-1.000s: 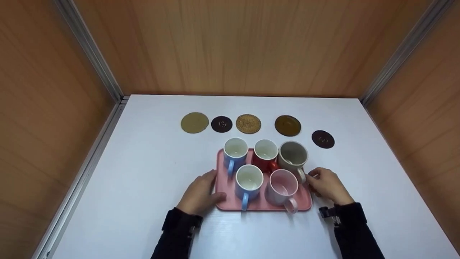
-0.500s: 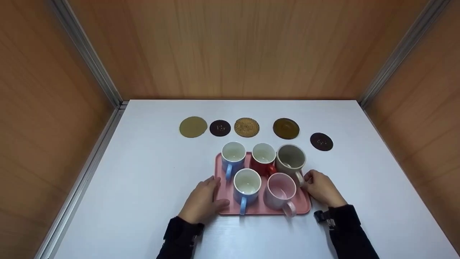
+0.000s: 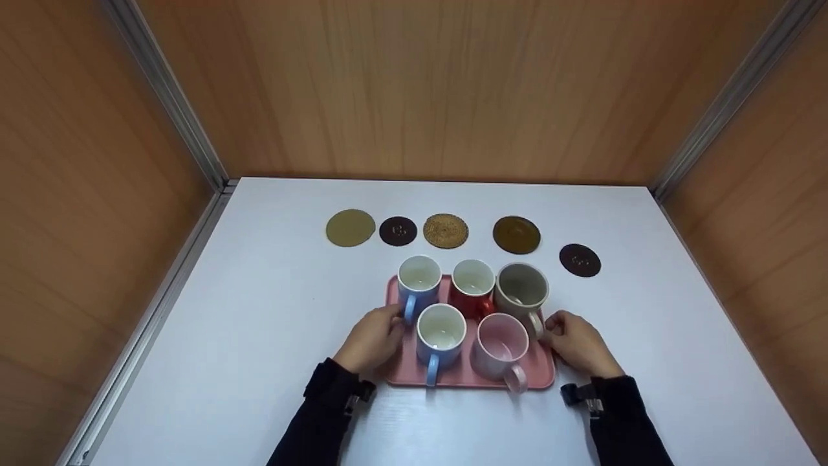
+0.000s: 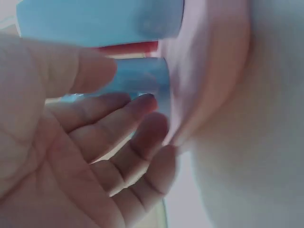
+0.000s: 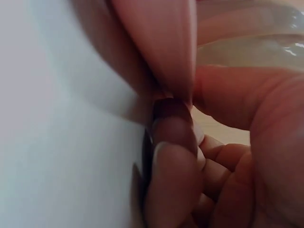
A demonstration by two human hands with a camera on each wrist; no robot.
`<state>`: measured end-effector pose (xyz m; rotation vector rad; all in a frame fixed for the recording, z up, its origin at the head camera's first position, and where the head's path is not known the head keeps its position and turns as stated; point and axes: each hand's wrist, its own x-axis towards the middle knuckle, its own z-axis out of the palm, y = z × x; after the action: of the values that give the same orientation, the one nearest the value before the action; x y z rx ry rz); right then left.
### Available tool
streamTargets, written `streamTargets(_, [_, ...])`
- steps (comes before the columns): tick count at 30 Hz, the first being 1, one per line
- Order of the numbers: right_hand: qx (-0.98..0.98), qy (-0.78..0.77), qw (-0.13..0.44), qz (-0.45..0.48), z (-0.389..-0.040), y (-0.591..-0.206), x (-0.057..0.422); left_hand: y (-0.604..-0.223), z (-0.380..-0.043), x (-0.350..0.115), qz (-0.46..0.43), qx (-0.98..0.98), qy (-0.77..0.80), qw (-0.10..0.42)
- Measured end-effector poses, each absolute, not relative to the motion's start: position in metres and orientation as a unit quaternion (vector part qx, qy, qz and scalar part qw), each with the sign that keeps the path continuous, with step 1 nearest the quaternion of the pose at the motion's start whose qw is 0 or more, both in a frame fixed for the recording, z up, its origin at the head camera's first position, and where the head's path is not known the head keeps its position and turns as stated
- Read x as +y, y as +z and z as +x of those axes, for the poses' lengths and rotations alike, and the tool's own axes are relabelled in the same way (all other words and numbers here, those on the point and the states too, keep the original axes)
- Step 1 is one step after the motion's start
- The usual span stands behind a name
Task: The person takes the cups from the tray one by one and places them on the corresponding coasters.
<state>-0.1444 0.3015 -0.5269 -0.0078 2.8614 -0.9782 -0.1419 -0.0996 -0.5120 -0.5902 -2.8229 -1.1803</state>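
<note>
Five flat, round discs lie well apart from the walls on a white, smooth tabletop (image 3: 194, 362), across its far half. From left to right: a plain olive-green disc (image 3: 350, 228), a small blackish disc with pale marks (image 3: 398, 231), a tan, textured disc (image 3: 446, 231), a glossy brown disc (image 3: 516, 234) and, slightly nearer, a dark maroon-black disc (image 3: 579, 260). Wood-grained brown panels (image 3: 414, 90) stand far, left and right, with grey metal strips (image 3: 169, 97) at the corners.
</note>
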Motion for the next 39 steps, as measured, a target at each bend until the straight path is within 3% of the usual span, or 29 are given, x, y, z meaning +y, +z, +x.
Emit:
streamTargets(13, [0.941,-0.334,0.061,0.007,-0.145,-0.530,0.303,-0.505,-0.155,-0.097,-0.076,-0.727,-0.661,-0.168])
streamTargets(17, [0.942,-0.330,0.064,0.008,-0.145,-0.529,0.303,-0.502,-0.158,-0.099,-0.021,-0.665,-0.720,-0.197])
streamTargets(22, [0.943,-0.325,0.068,0.009,-0.144,-0.528,0.305,-0.500,-0.161,-0.099,0.008,-0.689,-0.705,-0.165])
streamTargets(30, [0.941,-0.332,0.060,0.007,-0.142,-0.529,0.305,-0.496,-0.158,-0.097,0.012,-0.799,-0.599,-0.051])
streamTargets(39, [0.940,-0.335,0.066,0.004,-0.144,-0.528,0.307,-0.480,-0.151,-0.119,0.069,-0.701,-0.709,-0.035])
